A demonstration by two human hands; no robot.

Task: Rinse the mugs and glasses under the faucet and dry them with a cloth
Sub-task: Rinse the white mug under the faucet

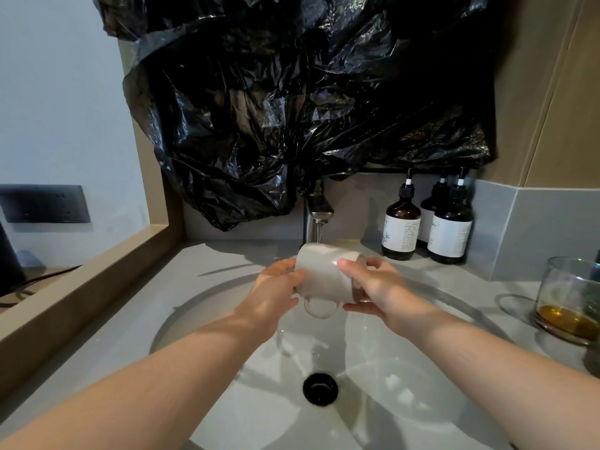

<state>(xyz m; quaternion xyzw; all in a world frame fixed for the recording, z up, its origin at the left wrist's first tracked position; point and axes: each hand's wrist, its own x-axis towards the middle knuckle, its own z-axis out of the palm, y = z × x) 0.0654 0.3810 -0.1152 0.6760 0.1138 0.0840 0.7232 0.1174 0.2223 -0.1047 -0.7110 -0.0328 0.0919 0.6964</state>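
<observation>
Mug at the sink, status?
Left hand and right hand grip the mug, on its side under running faucet. On counter: glass holding amber liquid. Nothing blocking.

Pale grey mug (319, 274), black plastic sheet (292, 102), brown white-labelled bottles (402, 222), amber liquid in glass (568, 300)

Black plastic sheeting (292, 108) hangs above three brown pump bottles (402, 228).

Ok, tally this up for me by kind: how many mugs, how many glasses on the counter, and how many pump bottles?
mug: 1
glass on the counter: 1
pump bottles: 3
Total: 5
</observation>
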